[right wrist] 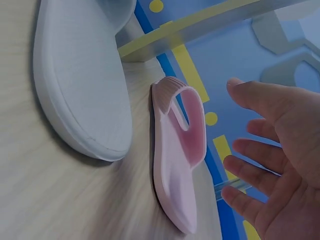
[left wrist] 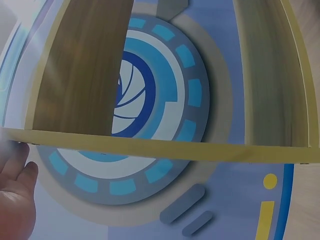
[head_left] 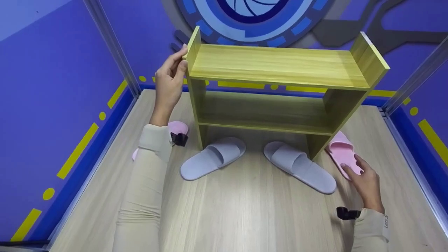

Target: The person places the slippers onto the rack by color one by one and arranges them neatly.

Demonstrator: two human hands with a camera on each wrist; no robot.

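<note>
Left hand (head_left: 168,85): raised to the upper end of the wooden shelf (head_left: 280,66), at the left side panel. Left fingers nearly straight, with light contact at the outer side of the panel; not wrapped around it.

To the right of the left fingers: the shelf itself, upright on the surface (head_left: 252,217), with two boards between two side panels.

Right hand (head_left: 367,183): low, over the right part of the surface. Right fingers spread, thumb well apart, empty. Just beside these fingers, apart from them in the right wrist view: right pink slipper (head_left: 341,151), sole down, strap end away from the hand, next to the shelf's right panel.

To the left of the right fingers: right grey slipper (head_left: 315,175), strap end towards the shelf base, heel end nearer the hand. Farther left, well below the left fingers: left grey slipper (head_left: 201,164), likewise with strap end towards the shelf base. Also below the left fingers, largely hidden by the sleeve (head_left: 141,199) and the black wrist device (head_left: 179,139): left pink slipper (head_left: 177,126).

Beyond the left fingers: blue wall with round emblem (head_left: 257,5).
</note>
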